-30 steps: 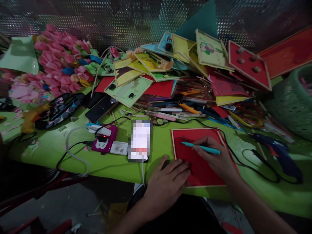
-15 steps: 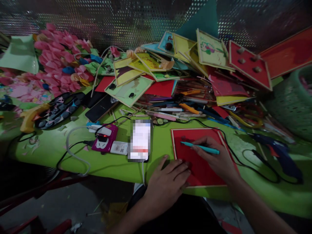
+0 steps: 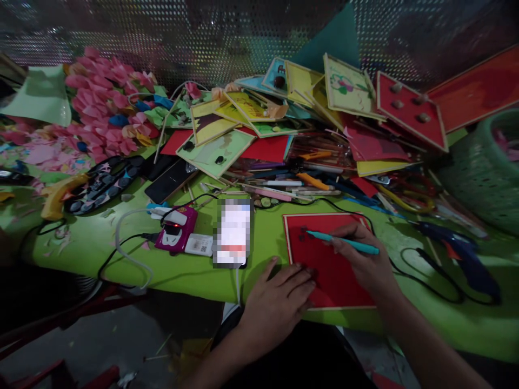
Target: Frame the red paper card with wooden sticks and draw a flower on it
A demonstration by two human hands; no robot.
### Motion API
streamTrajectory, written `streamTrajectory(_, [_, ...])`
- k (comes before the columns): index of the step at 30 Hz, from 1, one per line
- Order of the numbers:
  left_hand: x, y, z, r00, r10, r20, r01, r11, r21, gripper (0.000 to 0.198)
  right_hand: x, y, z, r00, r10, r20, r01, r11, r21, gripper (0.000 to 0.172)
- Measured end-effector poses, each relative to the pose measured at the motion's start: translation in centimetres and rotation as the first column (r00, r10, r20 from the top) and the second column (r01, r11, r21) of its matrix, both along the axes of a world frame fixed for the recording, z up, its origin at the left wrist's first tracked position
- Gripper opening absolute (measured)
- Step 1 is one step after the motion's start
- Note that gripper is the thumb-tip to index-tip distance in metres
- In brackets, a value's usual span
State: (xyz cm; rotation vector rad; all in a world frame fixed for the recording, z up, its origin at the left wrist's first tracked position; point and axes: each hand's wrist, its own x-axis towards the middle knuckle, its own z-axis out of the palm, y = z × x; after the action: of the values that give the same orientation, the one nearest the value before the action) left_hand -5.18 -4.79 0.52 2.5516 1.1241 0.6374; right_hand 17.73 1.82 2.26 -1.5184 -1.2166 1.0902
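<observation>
A red card (image 3: 332,275) with a pale stick frame lies on the green tabletop. My right hand (image 3: 363,256) is closed round a teal pen (image 3: 344,242), its tip at the card's upper left beside small dark marks (image 3: 303,235). Flat across the card's lower left edge rests my left hand (image 3: 279,297), fingers spread and holding nothing. Left of the card lies a lit phone (image 3: 234,232), its screen blurred out, with a white cable at its lower end.
A purple power adapter (image 3: 177,229) with plugs and cables sits left of the phone. At the right lies a blue glue gun (image 3: 466,256) with its black cord, near a green basket (image 3: 470,173). Framed cards (image 3: 219,148), pens and pink paper flowers (image 3: 97,102) heap along the back.
The pen has shifted slightly right and up on the card with my right hand, and more dark marks show near its tip. My left hand stays in place.
</observation>
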Motion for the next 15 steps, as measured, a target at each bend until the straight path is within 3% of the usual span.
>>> streamTrajectory(5, [0.1,0.1,-0.1,1.000,0.004,-0.011,-0.004,1.000,-0.001,0.036,0.4,0.1,0.1,0.988,-0.102,-0.119,0.111,0.991,0.075,0.019])
streamTrajectory(9, [0.1,0.2,0.5,0.997,0.047,0.068,-0.048,0.999,0.017,0.029,0.5,0.2,1.0,0.959,-0.182,-0.216,0.215,0.967,0.140,0.018])
streamTrajectory(15, [-0.3,0.8,5.2,0.968,0.137,0.211,-0.144,0.989,0.020,0.021,0.8,-0.2,2.1,0.917,-0.228,-0.329,0.308,0.926,0.218,0.014])
